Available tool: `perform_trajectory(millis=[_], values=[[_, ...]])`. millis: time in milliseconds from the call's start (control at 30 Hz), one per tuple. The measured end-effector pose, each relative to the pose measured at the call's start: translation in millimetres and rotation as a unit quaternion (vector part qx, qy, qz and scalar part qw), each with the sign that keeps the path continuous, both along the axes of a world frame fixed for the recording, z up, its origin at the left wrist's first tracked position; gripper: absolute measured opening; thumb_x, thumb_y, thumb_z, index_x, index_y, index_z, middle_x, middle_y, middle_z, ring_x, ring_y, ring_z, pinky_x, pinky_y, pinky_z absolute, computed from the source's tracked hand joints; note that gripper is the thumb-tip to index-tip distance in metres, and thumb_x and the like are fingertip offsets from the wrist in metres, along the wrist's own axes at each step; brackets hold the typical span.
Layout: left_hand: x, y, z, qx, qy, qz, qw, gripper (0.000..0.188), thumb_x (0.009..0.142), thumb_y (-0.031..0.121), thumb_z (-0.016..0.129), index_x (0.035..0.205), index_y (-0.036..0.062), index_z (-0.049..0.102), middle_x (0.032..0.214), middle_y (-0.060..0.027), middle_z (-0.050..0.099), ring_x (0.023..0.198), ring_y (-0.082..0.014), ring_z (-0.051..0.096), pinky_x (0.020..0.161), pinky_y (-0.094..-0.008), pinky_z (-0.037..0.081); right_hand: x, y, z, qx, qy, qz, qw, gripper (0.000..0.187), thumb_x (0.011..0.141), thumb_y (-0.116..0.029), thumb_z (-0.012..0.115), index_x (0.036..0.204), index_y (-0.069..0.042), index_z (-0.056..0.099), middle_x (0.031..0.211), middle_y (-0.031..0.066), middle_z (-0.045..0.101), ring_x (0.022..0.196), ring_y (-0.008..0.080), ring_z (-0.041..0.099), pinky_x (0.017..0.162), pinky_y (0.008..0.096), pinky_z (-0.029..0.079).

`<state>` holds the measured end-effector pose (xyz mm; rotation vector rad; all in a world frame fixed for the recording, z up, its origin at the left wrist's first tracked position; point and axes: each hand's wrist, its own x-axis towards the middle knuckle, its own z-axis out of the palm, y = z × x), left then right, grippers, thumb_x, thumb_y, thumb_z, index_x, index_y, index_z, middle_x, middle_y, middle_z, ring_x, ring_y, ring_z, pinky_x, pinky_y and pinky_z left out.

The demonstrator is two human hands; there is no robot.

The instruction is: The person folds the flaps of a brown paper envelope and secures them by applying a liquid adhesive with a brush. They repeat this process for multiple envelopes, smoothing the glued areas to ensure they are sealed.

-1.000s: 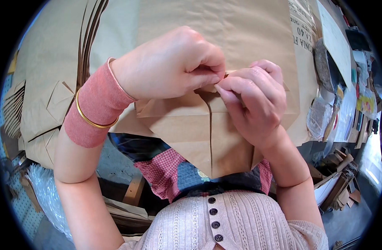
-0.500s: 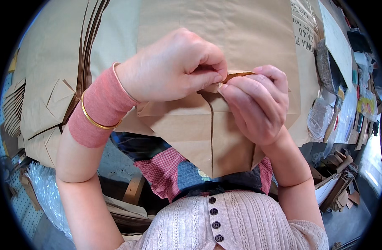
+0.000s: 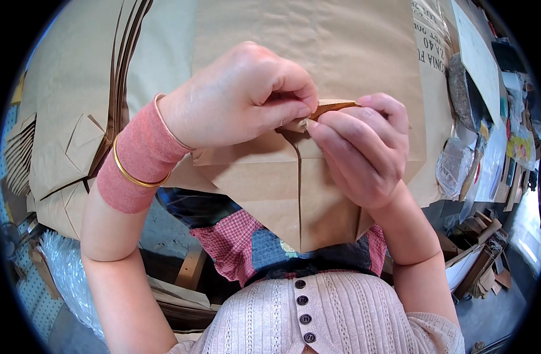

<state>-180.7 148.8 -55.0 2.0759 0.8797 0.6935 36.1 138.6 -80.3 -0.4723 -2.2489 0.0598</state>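
In front of me lies a large brown paper bag [image 3: 317, 177], its folded end toward my body with a dark seam down the middle. My left hand [image 3: 255, 97] is closed, thumb and forefinger pinching the paper at the open edge of the fold. Just to its right, my right hand [image 3: 365, 144] is also closed on that edge. A toothed paper edge shows between the two hands, with a small pale crumpled bit at the right fingertips. The palm sides of both hands are hidden.
A stack of folded brown paper bags [image 3: 69, 135] stands at the left. Clear plastic strapping [image 3: 69, 283] hangs below it. On the right are a plastic-wrapped bundle [image 3: 456, 165], a white sheet [image 3: 477, 59] and, lower down, a box of cardboard scraps [image 3: 480, 253].
Both hands have shifted very slightly left, and the right fingertips have moved a little along the paper edge. Both still pinch the bag.
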Motion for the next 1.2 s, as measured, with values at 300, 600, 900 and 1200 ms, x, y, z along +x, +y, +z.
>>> perform_trajectory(millis=[300,600,900,1200], values=[[-1,-3,2,-0.061,-0.017,0.020,0.998,0.005,0.088,0.003,0.068,0.088,-0.0013,0.069,0.075,-0.0073,0.069,0.066,-0.0127,0.066,0.060,-0.0251,0.052,2,1,2,-0.030,-0.002,0.004,1.000,0.016,0.069,-0.013,0.067,0.082,-0.005,0.066,0.082,0.0016,0.060,0.066,0.0161,0.059,0.075,0.0348,0.045],[-4,2,7,0.008,0.114,-0.047,0.992,0.009,0.086,0.005,0.066,0.089,-0.0032,0.068,0.075,-0.0150,0.066,0.065,-0.0289,0.062,0.061,-0.0340,0.050,1,2,2,-0.014,0.000,0.009,1.000,0.015,0.065,-0.011,0.067,0.078,-0.005,0.064,0.079,0.0010,0.058,0.066,0.0162,0.057,0.074,0.0347,0.046],[-5,-4,6,0.011,0.107,-0.025,0.994,0.009,0.086,0.005,0.065,0.088,-0.0036,0.067,0.075,-0.0157,0.064,0.066,-0.0311,0.061,0.061,-0.0354,0.050,0,-2,1,0.014,0.006,0.012,1.000,0.012,0.063,-0.011,0.066,0.073,-0.006,0.062,0.078,0.0004,0.056,0.066,0.0151,0.056,0.074,0.0342,0.046],[0,0,12,0.018,0.164,-0.075,0.984,0.010,0.088,0.007,0.064,0.092,-0.0021,0.064,0.079,-0.0166,0.064,0.072,-0.0363,0.061,0.064,-0.0392,0.050,1,-1,0,-0.020,0.009,0.015,1.000,0.013,0.066,-0.012,0.065,0.077,-0.006,0.062,0.078,0.0009,0.056,0.066,0.0166,0.057,0.075,0.0350,0.046]])
